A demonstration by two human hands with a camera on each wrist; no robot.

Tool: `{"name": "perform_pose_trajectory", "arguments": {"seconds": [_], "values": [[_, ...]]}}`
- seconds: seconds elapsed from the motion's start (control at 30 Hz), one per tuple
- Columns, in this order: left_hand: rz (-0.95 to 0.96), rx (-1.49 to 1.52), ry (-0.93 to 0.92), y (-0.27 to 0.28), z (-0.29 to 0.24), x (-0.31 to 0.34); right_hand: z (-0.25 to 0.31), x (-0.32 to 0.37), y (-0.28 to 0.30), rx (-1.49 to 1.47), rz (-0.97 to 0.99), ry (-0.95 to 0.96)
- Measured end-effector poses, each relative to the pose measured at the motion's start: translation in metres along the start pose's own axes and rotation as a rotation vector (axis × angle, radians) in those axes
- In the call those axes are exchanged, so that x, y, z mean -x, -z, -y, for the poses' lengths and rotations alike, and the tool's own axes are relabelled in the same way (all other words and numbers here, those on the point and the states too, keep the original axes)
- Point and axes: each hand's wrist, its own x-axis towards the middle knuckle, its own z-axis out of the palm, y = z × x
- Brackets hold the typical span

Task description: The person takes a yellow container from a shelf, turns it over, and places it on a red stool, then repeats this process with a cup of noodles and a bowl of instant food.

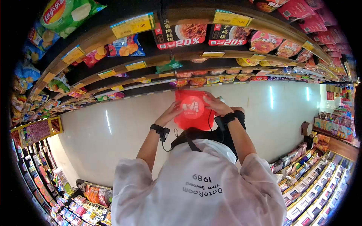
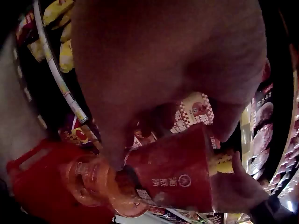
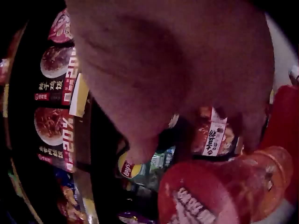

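A red round tub (image 1: 193,107) with a pale printed top is between the two hands, over a red basket (image 1: 184,123). My left hand (image 1: 171,113) grips its left side, fingers bent; the left wrist view shows the hand (image 2: 163,60) above the red tub (image 2: 173,175). From the other side my right hand (image 1: 218,105) holds it, its thumb side against the tub's edge. In the right wrist view the tub's printed face (image 3: 198,200) lies below my hand (image 3: 177,70). An orange, see-through part (image 2: 96,182) adjoins the tub; its exact shape is unclear.
Shelves with price tags (image 1: 132,25) curve across the front, holding boxed meals (image 1: 181,34), bowls (image 1: 265,40) and chip bags (image 1: 71,15). Pale floor (image 1: 279,113) lies around the basket. More goods racks (image 1: 316,180) stand behind at both sides.
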Motion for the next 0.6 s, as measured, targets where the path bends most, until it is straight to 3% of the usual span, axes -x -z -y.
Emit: {"name": "perform_pose_trajectory", "arguments": {"seconds": [0.1,0.2,0.3,0.4,0.5,0.6], "values": [[0.012,-0.135,-0.040,0.005,0.011,-0.001,-0.012,-0.002,0.007,0.176,0.079,0.061],[0.022,-0.141,-0.044,-0.001,0.008,0.000,-0.041,-0.021,0.014,0.163,0.295,0.092],[0.043,-0.087,-0.099,-0.003,0.007,0.000,-0.008,0.000,-0.004,0.088,0.432,0.032],[0.036,-0.070,-0.143,-0.002,0.019,-0.005,-0.011,-0.003,-0.004,0.172,0.397,0.036],[0.023,-0.081,-0.117,-0.004,0.018,-0.005,-0.012,-0.001,-0.003,0.278,0.390,0.158],[0.004,-0.174,-0.155,-0.006,0.010,0.000,-0.006,0.008,-0.001,0.215,0.379,0.125]]}}
